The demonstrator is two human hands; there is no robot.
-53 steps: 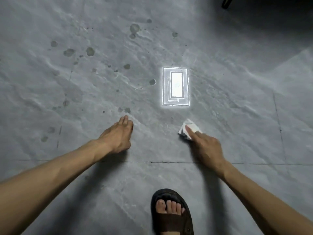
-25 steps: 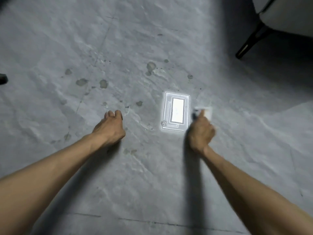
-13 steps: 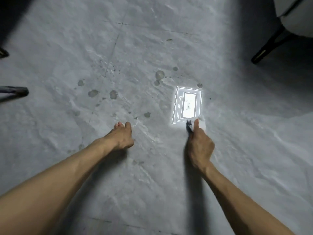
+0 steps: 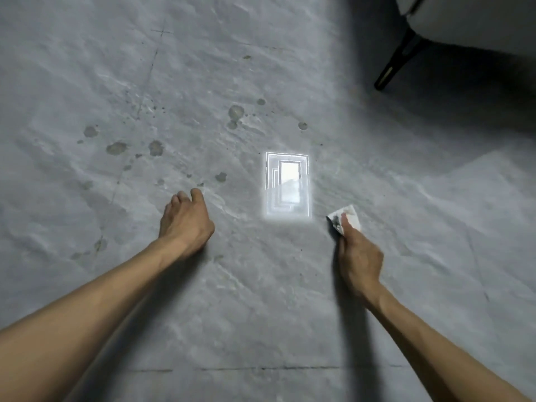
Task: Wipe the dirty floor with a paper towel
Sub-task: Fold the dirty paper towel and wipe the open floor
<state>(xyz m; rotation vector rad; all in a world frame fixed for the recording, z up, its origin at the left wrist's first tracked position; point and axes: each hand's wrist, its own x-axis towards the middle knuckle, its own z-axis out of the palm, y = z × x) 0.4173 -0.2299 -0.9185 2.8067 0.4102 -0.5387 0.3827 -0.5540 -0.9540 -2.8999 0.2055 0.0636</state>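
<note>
The floor [image 4: 261,300] is grey polished stone with several brownish dirt spots [image 4: 116,147] spread over its left and middle far part. My right hand [image 4: 358,256] presses a folded white paper towel [image 4: 346,217] flat on the floor, its index finger stretched over it; the towel shows a dark smudge on its left edge. It lies just right of a bright rectangular light reflection [image 4: 287,185]. My left hand [image 4: 185,223] rests on the floor with its fingers curled under and holds nothing.
A dark furniture leg [image 4: 397,63] under a pale seat [image 4: 475,18] stands at the far right in shadow. A tile joint [image 4: 261,367] runs across the floor near me. Another dirt spot [image 4: 235,112] lies beyond the reflection.
My right hand has slid the paper towel to the right and slightly toward me, away from the reflection's near edge. My left hand has stayed planted on the floor.
</note>
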